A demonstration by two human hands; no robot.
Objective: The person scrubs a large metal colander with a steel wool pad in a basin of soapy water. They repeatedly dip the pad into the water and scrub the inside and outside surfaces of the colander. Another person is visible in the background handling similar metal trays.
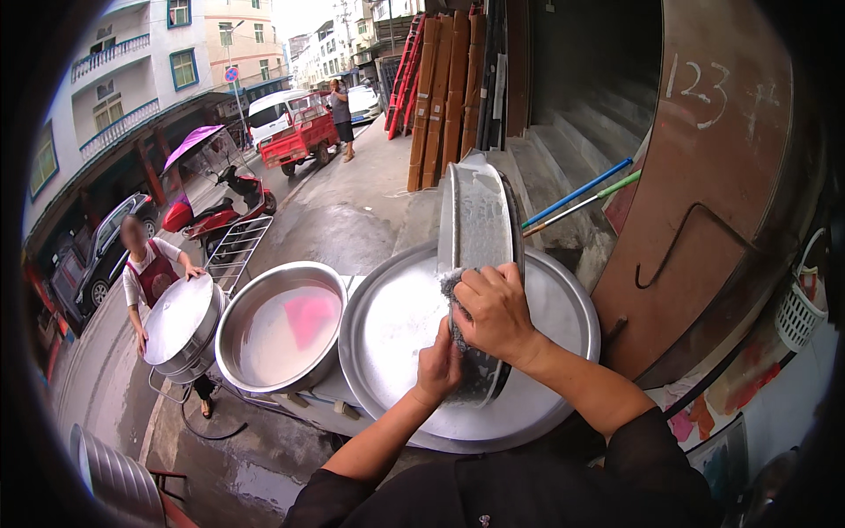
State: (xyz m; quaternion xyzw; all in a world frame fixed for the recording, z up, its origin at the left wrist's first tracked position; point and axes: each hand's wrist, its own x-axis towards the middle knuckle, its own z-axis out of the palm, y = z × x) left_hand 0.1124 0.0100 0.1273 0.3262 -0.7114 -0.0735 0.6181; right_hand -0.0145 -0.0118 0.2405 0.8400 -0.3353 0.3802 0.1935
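Note:
A round metal steamer tier point(480, 218) stands on its edge, wet with suds, on a wide metal pan point(389, 317). My left hand point(439, 363) grips the tier's near rim, thumb up. Just above and to the right, my right hand point(495, 313) presses a grey scouring pad point(453, 290) against that rim. Soapy liquid covers part of the pan's floor. Left of the pan is a deep metal basin point(228, 336) of cloudy water, with a pink cloth point(310, 319) in it.
At the left a person point(153, 264) holds a lidded metal pot point(181, 323). A stack of metal tiers point(119, 475) stands lower left. Blue and green poles point(581, 191) lean by the stairs at right. A metal hook point(667, 244) hangs on the brown panel. A hose point(211, 435) lies on the ground.

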